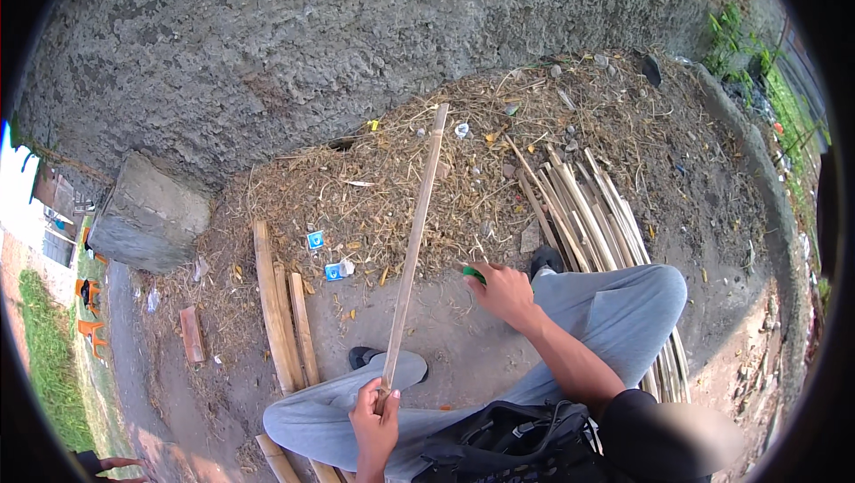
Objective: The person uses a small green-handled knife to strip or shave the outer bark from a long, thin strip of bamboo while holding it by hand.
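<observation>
My left hand [375,419] is closed around the lower end of a long, thin bamboo strip [415,234]. The strip points away from me, slightly to the right, its far end over the dry litter. My right hand [506,294] is closed on a small green-handled tool [475,276], right of the strip and apart from it. Most of the tool is covered by my fingers, so its kind does not show. Split bamboo pieces [278,314] lie by my left leg. A pile of narrower bamboo strips [590,216] runs under my bent right leg.
A rough grey wall [356,47] rises ahead, with a concrete block [153,211] at its left. Dry plant litter [356,185] covers the ground, with blue packets [334,271] and a brick [191,333]. Another person's hand [120,462] shows at the lower left edge.
</observation>
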`<state>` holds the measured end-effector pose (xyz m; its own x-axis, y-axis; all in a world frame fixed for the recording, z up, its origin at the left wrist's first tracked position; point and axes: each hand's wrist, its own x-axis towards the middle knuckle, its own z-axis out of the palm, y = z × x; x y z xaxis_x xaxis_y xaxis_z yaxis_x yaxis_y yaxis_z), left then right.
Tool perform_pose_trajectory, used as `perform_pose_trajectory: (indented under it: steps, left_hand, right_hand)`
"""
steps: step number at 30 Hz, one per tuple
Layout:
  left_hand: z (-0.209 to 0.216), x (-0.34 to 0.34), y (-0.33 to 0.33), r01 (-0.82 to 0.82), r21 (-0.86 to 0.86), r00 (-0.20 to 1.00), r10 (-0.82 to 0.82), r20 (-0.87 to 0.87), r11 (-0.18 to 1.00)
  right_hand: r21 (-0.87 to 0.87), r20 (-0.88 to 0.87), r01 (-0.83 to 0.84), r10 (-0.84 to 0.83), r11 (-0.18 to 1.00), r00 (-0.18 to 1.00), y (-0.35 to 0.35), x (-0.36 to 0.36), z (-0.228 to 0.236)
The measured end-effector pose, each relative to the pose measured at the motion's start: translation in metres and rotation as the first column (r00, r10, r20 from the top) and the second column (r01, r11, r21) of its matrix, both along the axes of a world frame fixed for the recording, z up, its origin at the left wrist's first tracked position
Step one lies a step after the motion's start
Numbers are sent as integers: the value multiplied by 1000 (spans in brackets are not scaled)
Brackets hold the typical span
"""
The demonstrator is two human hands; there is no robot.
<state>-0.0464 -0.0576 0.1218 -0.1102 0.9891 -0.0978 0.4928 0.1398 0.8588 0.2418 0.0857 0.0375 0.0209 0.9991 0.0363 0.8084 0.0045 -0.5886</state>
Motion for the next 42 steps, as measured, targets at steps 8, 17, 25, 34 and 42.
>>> perform_pose_trajectory:
  steps: [8, 17, 25, 34, 42]
  left_hand:
    - [-5, 0, -6, 87, -23, 994, -85, 65, 996]
    - [0, 5, -4, 167, -109, 973, -182, -139, 980]
    - [2, -12, 3, 20, -40, 958, -30, -285, 999]
    - [-8, -7, 28, 191, -504, 850, 115, 514, 842]
    - [-28, 31, 81, 294, -571, 585, 328, 742, 766]
  right_hand:
    - [210, -3, 84, -86, 974, 996, -7, -13, 25]
    - [358, -29, 92, -88, 929, 996, -12, -13, 32]
    - [325, -19, 75, -73, 943, 997, -12, -5, 31]
    - [190, -380, 45, 31, 981, 924, -27, -30, 38]
    - [93, -273, -167, 186, 982, 944, -49, -53, 44]
